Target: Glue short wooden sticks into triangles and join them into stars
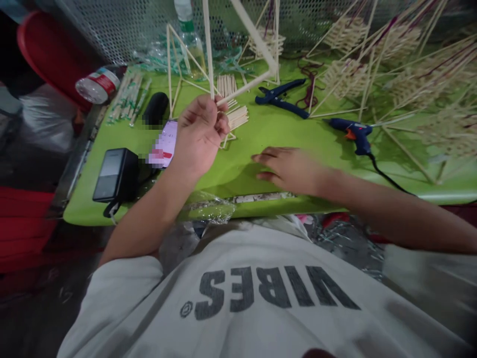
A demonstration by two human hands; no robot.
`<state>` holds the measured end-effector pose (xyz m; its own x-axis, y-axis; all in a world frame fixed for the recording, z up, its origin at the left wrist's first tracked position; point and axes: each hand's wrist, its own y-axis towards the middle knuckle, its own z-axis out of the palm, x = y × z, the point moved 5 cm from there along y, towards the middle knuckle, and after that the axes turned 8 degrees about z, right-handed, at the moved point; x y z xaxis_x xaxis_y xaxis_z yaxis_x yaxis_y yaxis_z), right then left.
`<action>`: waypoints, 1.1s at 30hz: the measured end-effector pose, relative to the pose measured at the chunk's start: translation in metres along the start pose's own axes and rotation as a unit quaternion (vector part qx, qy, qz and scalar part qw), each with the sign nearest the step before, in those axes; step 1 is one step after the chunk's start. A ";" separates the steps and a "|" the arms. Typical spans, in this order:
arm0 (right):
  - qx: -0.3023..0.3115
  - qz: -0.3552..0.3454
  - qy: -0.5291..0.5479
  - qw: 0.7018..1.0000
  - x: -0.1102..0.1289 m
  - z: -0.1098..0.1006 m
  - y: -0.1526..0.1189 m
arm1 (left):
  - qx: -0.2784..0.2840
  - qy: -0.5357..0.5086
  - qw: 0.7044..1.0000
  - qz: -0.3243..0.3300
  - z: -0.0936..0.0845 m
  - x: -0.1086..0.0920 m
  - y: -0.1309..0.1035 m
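My left hand (201,130) is closed on one corner of a wooden stick frame (209,49), which it holds up above the green table (238,174). My right hand (288,166) is low over the table near its front edge, fingers stretched to the left and slightly blurred, with nothing seen in it. Behind my left hand lie bundles of short sticks (237,117). Blue cutting pliers (281,97) lie beyond my right hand. To its right is a blue glue gun (352,132) with a black cord.
Stick frames with lattice pieces (346,77) crowd the right side. At left are a phone (164,144), a black box-shaped device (117,174), a black cylinder (155,108), wrapped sticks (126,97) and a plastic jar (97,85). A bottle (186,30) stands behind, by a perforated metal panel (112,30).
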<state>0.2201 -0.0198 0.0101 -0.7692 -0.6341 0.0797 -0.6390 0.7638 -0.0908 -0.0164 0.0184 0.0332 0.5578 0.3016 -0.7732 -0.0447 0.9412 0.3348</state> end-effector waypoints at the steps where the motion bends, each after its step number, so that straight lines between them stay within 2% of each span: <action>1: -0.003 -0.020 -0.013 1.000 0.012 -0.001 0.015 | -0.005 0.009 1.000 0.000 -0.002 0.001 0.000; 3: -0.007 -0.076 -0.026 0.997 0.031 -0.002 0.039 | -0.004 0.010 1.000 0.004 -0.004 0.000 0.000; 6: 0.002 -0.141 -0.028 0.990 0.044 -0.002 0.055 | 0.011 -0.010 1.000 0.010 0.001 -0.003 -0.002; 8: 0.015 -0.145 -0.043 0.988 0.045 -0.002 0.059 | 0.011 -0.016 1.000 0.016 0.005 -0.005 -0.003; 12: 0.048 -0.106 -0.077 0.990 0.043 0.006 0.070 | 0.016 -0.024 1.000 0.012 0.008 -0.006 -0.005; 16: 0.072 -0.095 -0.029 0.992 0.052 0.016 0.078 | 0.020 -0.031 0.999 -0.002 0.005 -0.005 -0.003; 19: 0.071 -0.131 0.024 0.989 0.069 0.010 0.069 | 0.009 -0.019 1.000 -0.010 0.003 -0.004 -0.002; 21: 0.053 -0.135 0.035 0.989 0.070 0.000 0.062 | 0.001 -0.025 1.000 -0.006 0.004 -0.004 -0.001; 23: 0.024 -0.090 0.038 0.995 0.055 -0.011 0.063 | 0.001 -0.042 0.999 0.003 0.005 -0.005 -0.001; 25: -0.009 -0.013 0.038 0.999 0.025 -0.019 0.073 | 0.003 -0.047 0.999 0.008 0.006 -0.005 0.000; 28: -0.047 0.071 0.015 0.996 -0.017 -0.017 0.095 | -0.001 -0.030 1.000 -0.004 0.004 -0.003 0.001; 30: -0.057 0.086 0.004 0.995 -0.032 -0.012 0.107 | -0.012 -0.022 1.000 -0.014 0.003 -0.002 0.001; 33: -0.041 0.065 -0.005 0.997 -0.031 -0.006 0.113 | -0.018 -0.030 0.999 -0.011 0.004 -0.004 0.002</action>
<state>0.1718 0.0871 0.0033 -0.8456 -0.5301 0.0635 -0.5320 0.8466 -0.0173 -0.0149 0.0186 0.0390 0.6076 0.2717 -0.7463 -0.0612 0.9529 0.2971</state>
